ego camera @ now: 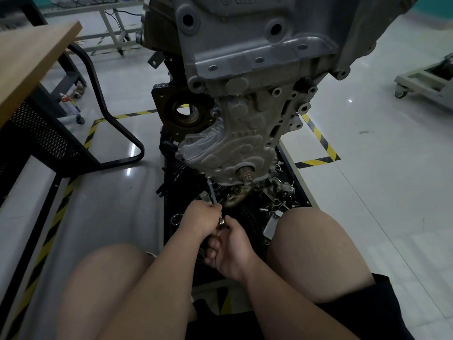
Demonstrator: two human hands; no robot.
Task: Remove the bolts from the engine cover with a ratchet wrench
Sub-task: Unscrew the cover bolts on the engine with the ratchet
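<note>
A grey cast engine cover (228, 146) hangs on the engine block in front of me. A thin ratchet extension (211, 191) runs from the cover's lower left edge, near a bolt there, down to my hands. My left hand (199, 220) grips the extension's lower end. My right hand (230, 246) is curled round the ratchet wrench (222, 222) just below, with only its metal head showing between the two hands. The wrench's handle is hidden inside my right hand.
A black tray (297, 173) under the engine holds several loose metal parts and brackets. My bare knees flank it. A wooden table (29, 60) with black legs stands at the left. Yellow-black tape (318, 136) marks the glossy floor. A wheeled stand (426, 79) is at the far right.
</note>
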